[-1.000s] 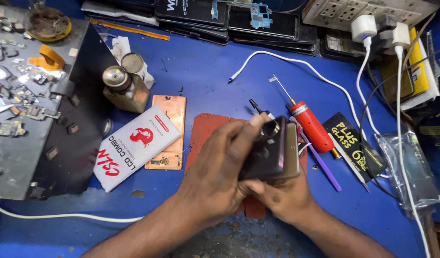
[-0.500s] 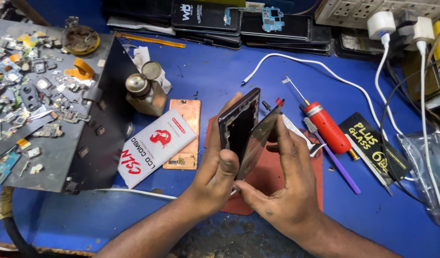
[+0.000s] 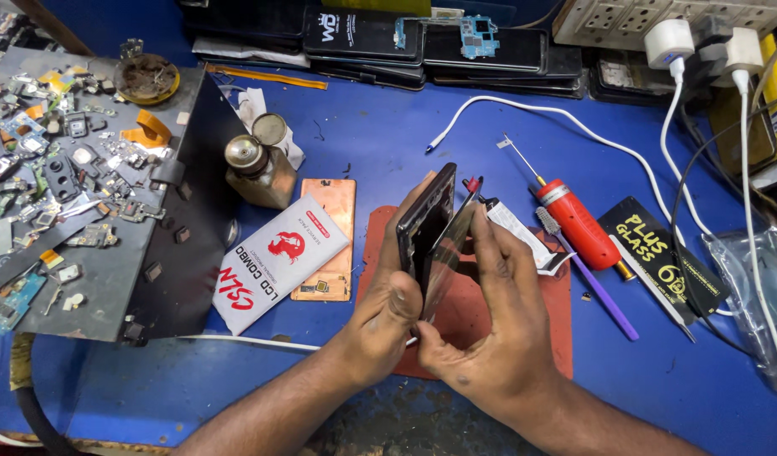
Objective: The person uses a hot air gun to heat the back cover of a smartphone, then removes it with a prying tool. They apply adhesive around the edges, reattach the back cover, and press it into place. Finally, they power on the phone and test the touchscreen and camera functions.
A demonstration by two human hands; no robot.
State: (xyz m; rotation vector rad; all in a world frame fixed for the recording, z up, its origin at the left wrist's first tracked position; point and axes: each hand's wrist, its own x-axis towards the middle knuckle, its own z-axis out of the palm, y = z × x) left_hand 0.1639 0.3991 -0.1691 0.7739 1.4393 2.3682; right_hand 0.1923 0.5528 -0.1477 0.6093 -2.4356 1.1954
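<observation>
The dark phone body (image 3: 424, 221) is standing on edge above the reddish-brown work mat (image 3: 550, 333), near the middle of the blue bench (image 3: 388, 143), with a thin glossy panel (image 3: 449, 253) leaning just beside it, the two parting toward the top and meeting near the bottom. The left hand (image 3: 387, 317) is wrapping around the phone body from the left, fingers closed on its lower half and thumb lying along the near edge. The right hand (image 3: 490, 338) is gripping the panel, fingers stretched up along its outer face and thumb pinching at the lower corner (the exact contact point is hidden between the two hands). To the right of the mat, a red-handled screwdriver (image 3: 574, 215) is lying beside a purple tool (image 3: 595, 291) and a black card with yellow print (image 3: 658, 257). To the left, a white and red packet (image 3: 278, 262) is resting partly over a copper-coloured plate (image 3: 333, 245), with a small metal-capped bottle (image 3: 253, 173) behind them. Further left, a dark tray (image 3: 177, 279) is carrying many small loose phone parts.
</observation>
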